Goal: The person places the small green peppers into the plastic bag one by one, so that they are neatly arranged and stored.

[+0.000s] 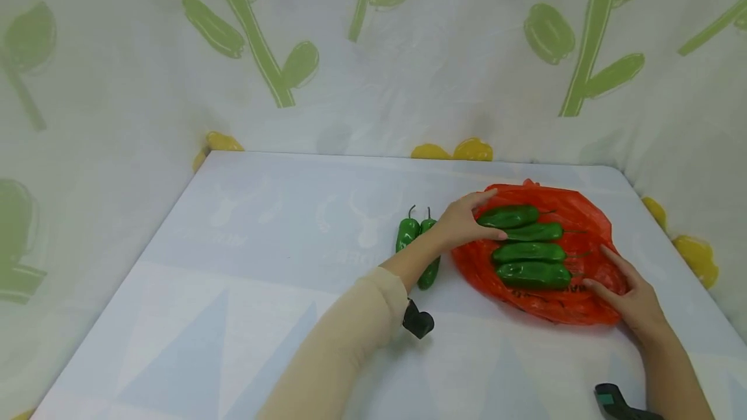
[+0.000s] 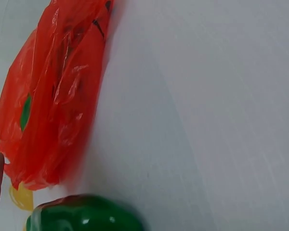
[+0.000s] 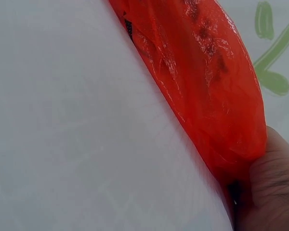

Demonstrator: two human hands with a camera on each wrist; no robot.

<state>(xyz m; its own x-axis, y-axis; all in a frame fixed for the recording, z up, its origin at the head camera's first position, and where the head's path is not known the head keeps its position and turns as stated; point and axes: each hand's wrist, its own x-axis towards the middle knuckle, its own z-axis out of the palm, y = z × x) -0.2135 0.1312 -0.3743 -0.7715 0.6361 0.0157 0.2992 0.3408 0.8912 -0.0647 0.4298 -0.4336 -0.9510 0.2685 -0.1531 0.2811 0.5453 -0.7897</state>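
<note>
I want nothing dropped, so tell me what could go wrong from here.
The four peppers lie side by side in the open red bag; tilting it could roll them out. The left forearm crosses in front of the two peppers beside the bag and might nudge them.

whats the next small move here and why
Probably move the left hand over to the two green chili peppers on the table: they lie outside the open red plastic bag, while four others lie in it.
</note>
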